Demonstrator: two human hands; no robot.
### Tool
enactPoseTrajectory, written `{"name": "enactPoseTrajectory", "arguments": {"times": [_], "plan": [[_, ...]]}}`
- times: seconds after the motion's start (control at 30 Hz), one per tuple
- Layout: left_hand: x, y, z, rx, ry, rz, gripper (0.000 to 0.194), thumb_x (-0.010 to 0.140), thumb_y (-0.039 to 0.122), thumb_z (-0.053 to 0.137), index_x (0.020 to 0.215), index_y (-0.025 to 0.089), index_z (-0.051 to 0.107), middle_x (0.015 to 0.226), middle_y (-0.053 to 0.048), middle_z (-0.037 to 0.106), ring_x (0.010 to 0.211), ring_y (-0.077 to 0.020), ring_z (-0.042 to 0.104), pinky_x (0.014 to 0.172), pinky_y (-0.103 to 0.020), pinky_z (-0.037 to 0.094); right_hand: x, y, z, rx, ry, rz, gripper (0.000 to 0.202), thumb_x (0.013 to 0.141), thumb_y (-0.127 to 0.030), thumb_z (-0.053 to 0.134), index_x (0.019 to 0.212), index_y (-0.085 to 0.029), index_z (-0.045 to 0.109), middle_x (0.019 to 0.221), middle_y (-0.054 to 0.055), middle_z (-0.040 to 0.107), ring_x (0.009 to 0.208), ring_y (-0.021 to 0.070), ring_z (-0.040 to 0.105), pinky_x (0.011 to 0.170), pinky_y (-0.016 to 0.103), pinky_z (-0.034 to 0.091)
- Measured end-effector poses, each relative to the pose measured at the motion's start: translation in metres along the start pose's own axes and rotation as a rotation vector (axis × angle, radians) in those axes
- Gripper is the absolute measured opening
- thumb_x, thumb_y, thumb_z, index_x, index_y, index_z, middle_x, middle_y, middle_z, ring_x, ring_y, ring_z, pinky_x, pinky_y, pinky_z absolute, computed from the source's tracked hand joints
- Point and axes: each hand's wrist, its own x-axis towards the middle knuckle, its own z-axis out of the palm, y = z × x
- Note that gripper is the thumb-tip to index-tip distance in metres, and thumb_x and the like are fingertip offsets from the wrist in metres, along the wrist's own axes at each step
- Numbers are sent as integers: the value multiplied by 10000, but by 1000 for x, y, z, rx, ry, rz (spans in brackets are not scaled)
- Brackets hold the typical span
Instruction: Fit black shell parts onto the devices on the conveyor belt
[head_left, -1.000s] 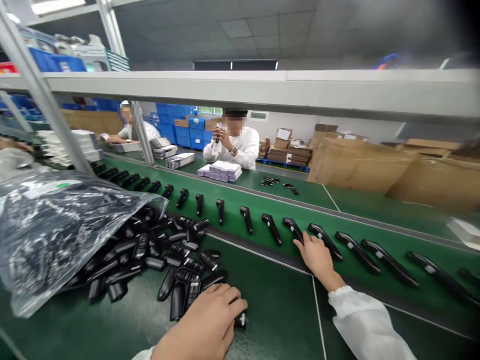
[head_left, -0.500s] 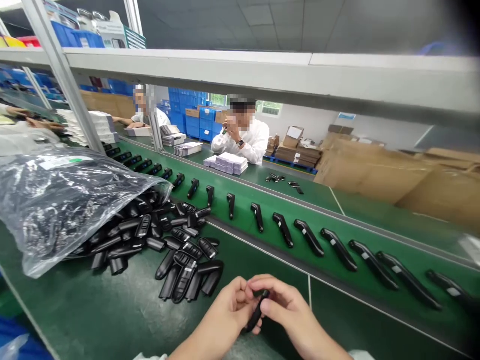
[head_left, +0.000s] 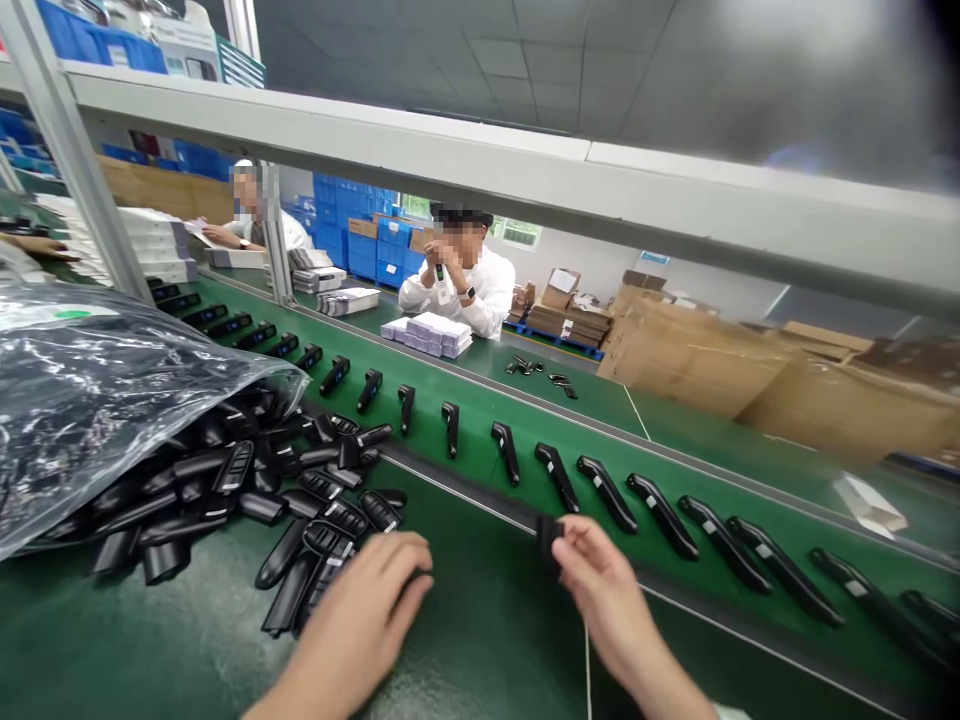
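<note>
My right hand [head_left: 600, 585] pinches a small black plastic part [head_left: 550, 545] between thumb and fingers, raised over the near edge of the green conveyor belt. My left hand [head_left: 367, 610] is beside a heap of black plastic shells [head_left: 281, 570], its fingers bent and the thumb apart from them. A dark spot shows between that thumb and forefinger; I make out no held thing there. Some shells in the heap have slotted faces and are partly covered by my left hand. More shells spill from a clear plastic bag [head_left: 127, 390] at the left.
Black angled handheld devices [head_left: 600, 495] lie in a row along the belt [head_left: 480, 410]. Across it, a person in white [head_left: 491, 290] sits behind stacked white boxes [head_left: 427, 333]; another person [head_left: 292, 232] works farther left. A shelf beam [head_left: 450, 150] crosses above.
My hands have come apart. The right has moved up and right, holding a black part; the left has moved left to the heap. The view has shifted, and the devices appear displaced leftward.
</note>
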Motion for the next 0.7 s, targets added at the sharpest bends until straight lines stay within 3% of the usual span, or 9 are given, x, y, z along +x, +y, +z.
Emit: {"name": "enactPoseTrajectory", "arguments": {"times": [0.1, 0.17, 0.23, 0.37, 0.47, 0.57, 0.7], "plan": [[2, -40, -28, 503, 67, 4, 389, 897, 384, 467, 1224, 240, 621, 1331, -108, 592, 1293, -351, 465, 1059, -549, 384, 43, -2, -55, -340, 134, -111, 395, 777, -526, 673, 1045, -241, 621, 953, 44, 622, 859, 216, 595, 676, 294, 486], [4, -56, -34, 668, 16, -15, 424, 901, 348, 434, 1252, 211, 627, 1331, -116, 608, 1309, -372, 465, 1071, -628, 340, 67, 6, -83, -530, 149, -143, 393, 810, -516, 604, 1072, -224, 623, 1048, 75, 655, 957, 255, 619, 742, 333, 512], [5, -60, -32, 719, -44, -14, 421, 924, 332, 391, 1235, 208, 645, 1310, -103, 629, 1281, -343, 512, 1100, -637, 303, 85, 18, -97, -679, 111, -149, 358, 836, -475, 555, 1079, -223, 630, 1094, 77, 676, 1002, 265, 636, 838, 371, 517], [6, -54, -25, 710, -73, 6, 426, 929, 352, 392, 1234, 203, 649, 1297, -98, 639, 1254, -316, 545, 1129, -608, 289, 106, 38, -96, -951, 95, -134, 412, 893, -345, 475, 1280, -227, 556, 1222, 78, 660, 1124, 264, 620, 992, 398, 460], [7, -58, -22, 719, -52, 7, 468, 912, 350, 400, 1300, 186, 605, 1355, -113, 593, 1283, -332, 509, 1107, -593, 336, 116, 45, -89, -1210, 169, -134, 489, 945, -279, 391, 1404, -123, 446, 1273, 159, 625, 1191, 303, 580, 990, 409, 450], [11, -69, -23, 706, -47, 13, 480, 915, 383, 397, 1301, 190, 607, 1350, -124, 582, 1274, -337, 498, 1050, -534, 423, 121, 47, -86, -1426, 195, -172, 492, 976, -247, 323, 1398, -26, 443, 1170, 219, 657, 1107, 330, 614, 913, 398, 472], [21, -70, -30, 633, -76, 46, 384, 889, 405, 473, 1175, 249, 676, 1292, -101, 596, 1267, -355, 480, 1047, -561, 411, 124, 44, -92, -1545, 166, -161, 479, 986, -213, 291, 1394, -17, 449, 1008, 205, 697, 957, 300, 669, 819, 356, 488]]}}
